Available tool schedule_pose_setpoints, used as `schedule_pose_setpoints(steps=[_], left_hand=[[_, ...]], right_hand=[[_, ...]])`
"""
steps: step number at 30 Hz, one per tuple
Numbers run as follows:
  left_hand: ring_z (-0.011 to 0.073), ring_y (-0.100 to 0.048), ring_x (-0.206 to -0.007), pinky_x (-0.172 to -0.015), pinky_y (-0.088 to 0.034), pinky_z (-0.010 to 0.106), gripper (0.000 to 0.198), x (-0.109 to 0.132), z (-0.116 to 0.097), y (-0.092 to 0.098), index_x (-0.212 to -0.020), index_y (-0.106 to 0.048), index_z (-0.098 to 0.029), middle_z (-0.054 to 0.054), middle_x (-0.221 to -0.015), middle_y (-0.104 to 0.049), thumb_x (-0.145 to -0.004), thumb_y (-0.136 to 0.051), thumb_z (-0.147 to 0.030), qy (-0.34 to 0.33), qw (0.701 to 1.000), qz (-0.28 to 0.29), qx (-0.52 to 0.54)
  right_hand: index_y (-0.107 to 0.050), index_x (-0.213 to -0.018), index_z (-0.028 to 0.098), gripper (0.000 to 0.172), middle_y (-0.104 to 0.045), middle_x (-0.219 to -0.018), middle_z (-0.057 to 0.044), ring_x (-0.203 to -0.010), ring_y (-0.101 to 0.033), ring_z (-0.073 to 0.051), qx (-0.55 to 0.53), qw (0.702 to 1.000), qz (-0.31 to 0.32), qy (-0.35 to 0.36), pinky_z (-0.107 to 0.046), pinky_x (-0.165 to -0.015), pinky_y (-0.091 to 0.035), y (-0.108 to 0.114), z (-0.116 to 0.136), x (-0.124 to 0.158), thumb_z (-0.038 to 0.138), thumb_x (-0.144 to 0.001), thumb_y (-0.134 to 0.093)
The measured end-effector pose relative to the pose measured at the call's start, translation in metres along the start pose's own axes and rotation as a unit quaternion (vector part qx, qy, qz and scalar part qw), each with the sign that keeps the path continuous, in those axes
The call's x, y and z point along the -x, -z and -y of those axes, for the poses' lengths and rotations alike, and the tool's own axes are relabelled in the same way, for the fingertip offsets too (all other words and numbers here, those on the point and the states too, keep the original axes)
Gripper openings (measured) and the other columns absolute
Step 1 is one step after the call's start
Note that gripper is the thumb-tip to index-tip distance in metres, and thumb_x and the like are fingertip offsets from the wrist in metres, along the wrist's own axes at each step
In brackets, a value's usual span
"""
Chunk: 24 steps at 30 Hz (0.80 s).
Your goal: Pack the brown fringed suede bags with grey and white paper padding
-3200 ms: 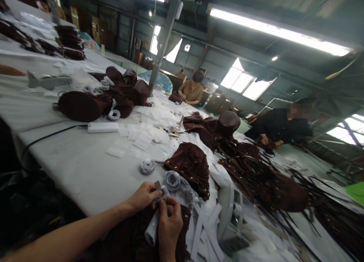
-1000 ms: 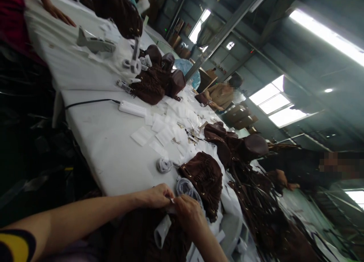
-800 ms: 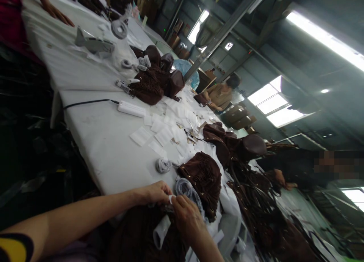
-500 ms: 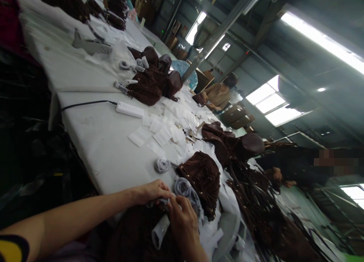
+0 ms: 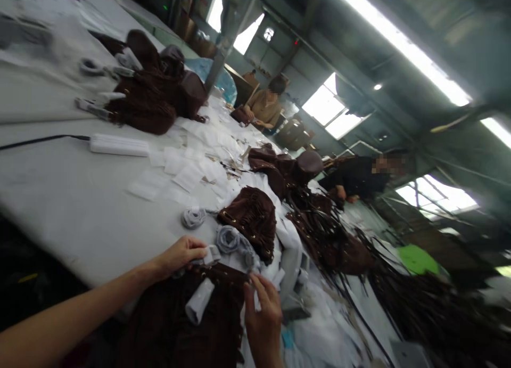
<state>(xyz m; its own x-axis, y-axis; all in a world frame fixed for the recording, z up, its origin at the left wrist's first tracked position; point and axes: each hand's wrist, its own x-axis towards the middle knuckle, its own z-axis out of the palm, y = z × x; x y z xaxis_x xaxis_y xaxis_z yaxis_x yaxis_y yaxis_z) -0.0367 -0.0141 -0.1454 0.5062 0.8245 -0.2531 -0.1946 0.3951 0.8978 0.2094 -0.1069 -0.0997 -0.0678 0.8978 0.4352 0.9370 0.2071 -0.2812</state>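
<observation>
- Thumb and fingers of the left hand [image 5: 181,256] closed on a small pale wrapped piece [image 5: 212,254]; the left forearm [image 5: 91,307] stretched up from the lower left corner.
- The right hand [image 5: 264,310] stood nearly upright from the bottom edge, fingers bent, tips at the right end of a dark brown bag's [image 5: 179,328] upper edge; I could not tell whether they gripped it.
- That bag sat at the bottom of the view, below the hands, a white wrapped roll [image 5: 199,302] against its front near the upper edge.
- Any print on the white slips [image 5: 187,177] scattered over the table [image 5: 96,219] was too blurred to read.
- A fringed brown bag [image 5: 253,216] with gold-coloured eyelets lay just beyond the hands, a grey coil [image 5: 228,239] just beside it; its inside was hidden.
- Cardboard boxes [image 5: 293,133] stood near a person in tan [image 5: 265,107], their contents hidden.
</observation>
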Motion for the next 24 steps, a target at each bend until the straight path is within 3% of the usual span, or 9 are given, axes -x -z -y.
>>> schedule_pose_setpoints(steps=[3,5,7,9,15,20,24], left_hand=[[0.0055,-0.045,-0.044,-0.041,-0.027,0.016,0.036,0.002,0.0,0.001,-0.081,-0.07,-0.013,-0.001,-0.061,-0.063,-0.072,-0.065,-0.047,0.007,1.0,0.012,-0.01],[0.0055,-0.045,-0.045,-0.042,-0.027,0.015,0.034,0.002,0.002,0.0,-0.081,-0.069,-0.013,-0.001,-0.06,-0.062,-0.074,-0.065,-0.046,0.016,0.999,0.018,-0.023],[0.0068,-0.048,-0.047,-0.042,-0.027,0.015,0.035,0.001,0.005,-0.001,-0.081,-0.069,-0.013,0.0,-0.062,-0.063,-0.076,-0.064,-0.047,0.026,0.999,0.022,-0.041],[0.0081,-0.051,-0.05,-0.042,-0.027,0.015,0.036,0.0,0.009,-0.002,-0.083,-0.069,-0.013,0.002,-0.066,-0.065,-0.077,-0.064,-0.048,0.036,0.998,0.019,-0.056],[0.0078,-0.048,-0.049,-0.042,-0.029,0.015,0.038,0.002,0.008,-0.003,-0.088,-0.069,-0.013,0.001,-0.063,-0.064,-0.076,-0.065,-0.048,0.031,0.997,0.001,-0.072],[0.0072,-0.043,-0.045,-0.039,-0.027,0.015,0.037,0.002,0.009,-0.004,-0.089,-0.068,-0.014,-0.001,-0.058,-0.062,-0.075,-0.066,-0.048,0.037,0.995,-0.019,-0.087],[0.0069,-0.043,-0.044,-0.039,-0.026,0.014,0.036,0.0,0.012,-0.003,-0.091,-0.068,-0.014,0.0,-0.058,-0.063,-0.076,-0.065,-0.047,0.045,0.994,-0.011,-0.101]], right_hand=[[-0.07,-0.095,0.017,0.032,-0.068,-0.099,-0.011,-0.093,-0.063,-0.023,0.024,0.983,-0.058,-0.173,-0.035,-0.085,-0.049,0.055,-0.04,0.034,0.042,-0.089,-0.05],[-0.07,-0.094,0.017,0.04,-0.069,-0.098,-0.012,-0.09,-0.064,-0.024,0.053,0.949,-0.087,-0.298,-0.034,-0.083,-0.049,0.09,-0.067,0.058,0.05,-0.085,-0.05],[-0.071,-0.095,0.015,0.051,-0.071,-0.098,-0.014,-0.089,-0.064,-0.027,0.064,0.907,-0.088,-0.406,-0.035,-0.082,-0.049,0.113,-0.091,0.08,0.059,-0.08,-0.05],[-0.072,-0.094,0.013,0.061,-0.071,-0.1,-0.016,-0.095,-0.064,-0.031,0.051,0.876,-0.075,-0.473,-0.037,-0.083,-0.048,0.122,-0.11,0.097,0.066,-0.074,-0.049],[-0.071,-0.103,0.01,0.069,-0.069,-0.108,-0.017,-0.107,-0.06,-0.034,0.024,0.859,-0.074,-0.507,-0.038,-0.091,-0.045,0.114,-0.132,0.115,0.067,-0.072,-0.046],[-0.063,-0.115,0.001,0.082,-0.06,-0.12,-0.026,-0.116,-0.053,-0.04,0.036,0.841,-0.116,-0.527,-0.047,-0.099,-0.037,0.131,-0.149,0.119,0.066,-0.071,-0.043],[-0.068,-0.109,0.008,0.072,-0.065,-0.117,-0.018,-0.115,-0.055,-0.034,-0.03,0.859,-0.092,-0.503,-0.039,-0.099,-0.04,0.121,-0.156,0.106,0.065,-0.069,-0.051]])
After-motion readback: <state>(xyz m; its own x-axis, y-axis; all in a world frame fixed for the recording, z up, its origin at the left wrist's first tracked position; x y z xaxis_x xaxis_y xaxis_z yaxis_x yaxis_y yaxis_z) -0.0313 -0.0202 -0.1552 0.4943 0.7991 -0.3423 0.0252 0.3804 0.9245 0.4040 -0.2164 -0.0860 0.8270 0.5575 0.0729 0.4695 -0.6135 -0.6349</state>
